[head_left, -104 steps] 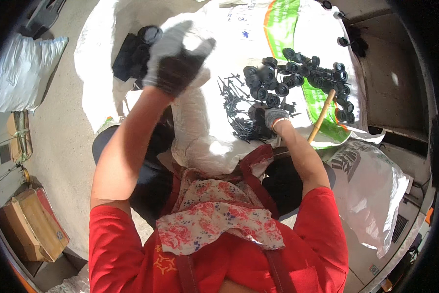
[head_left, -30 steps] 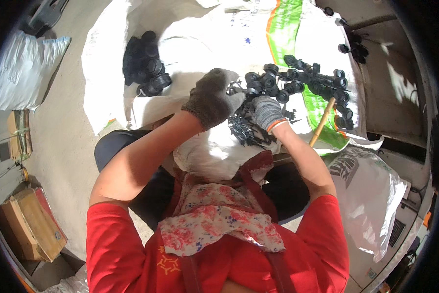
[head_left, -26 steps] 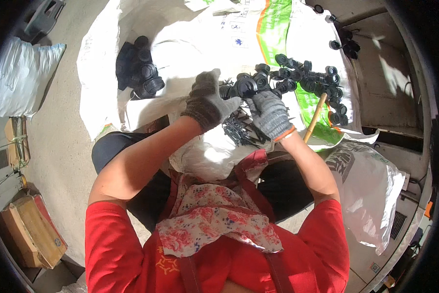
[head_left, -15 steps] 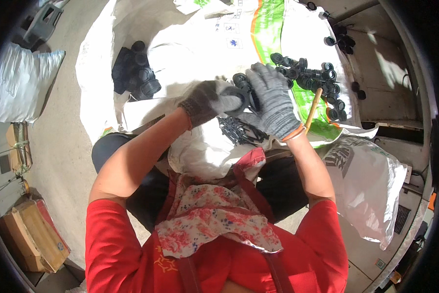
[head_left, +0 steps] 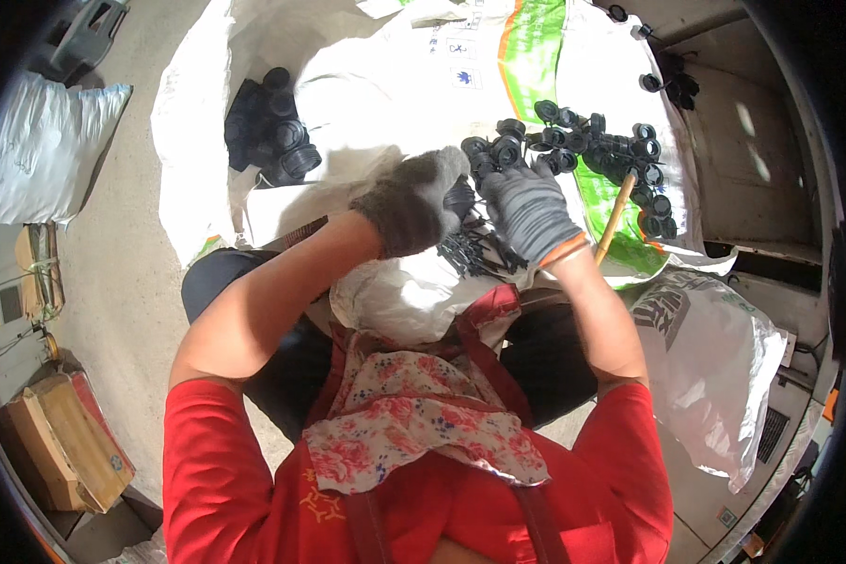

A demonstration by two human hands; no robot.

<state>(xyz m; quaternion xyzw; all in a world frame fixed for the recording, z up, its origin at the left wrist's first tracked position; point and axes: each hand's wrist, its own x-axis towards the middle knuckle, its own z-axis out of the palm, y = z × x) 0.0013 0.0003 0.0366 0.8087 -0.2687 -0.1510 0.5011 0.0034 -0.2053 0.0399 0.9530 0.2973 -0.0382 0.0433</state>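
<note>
My left hand (head_left: 411, 205), in a dark grey knit glove, is closed round a black ribbed round plastic cap (head_left: 458, 199), partly hidden by the fingers. Close beside it, my right hand (head_left: 532, 214) wears a striped grey glove with an orange cuff. Its fingers bend down among black round plastic caps (head_left: 506, 150) just beyond the fingertips; what they grip is hidden. Below both hands lies a heap of thin black plastic strips (head_left: 479, 252). More black caps (head_left: 611, 155) are piled to the right, with a wooden stick (head_left: 616, 218) leaning by them.
A white woven sack with a green band (head_left: 385, 103) spreads under the work. Black caps (head_left: 277, 141) lie at its left. A full white sack (head_left: 42, 155) and a cardboard box (head_left: 70, 442) stand far left. A white plastic bag (head_left: 710, 367) sits at right.
My right hand's fingers have gone from extended to bent, with black caps now bunched beyond them. The left hand has turned and closed more round its cap. The view has shifted slightly.
</note>
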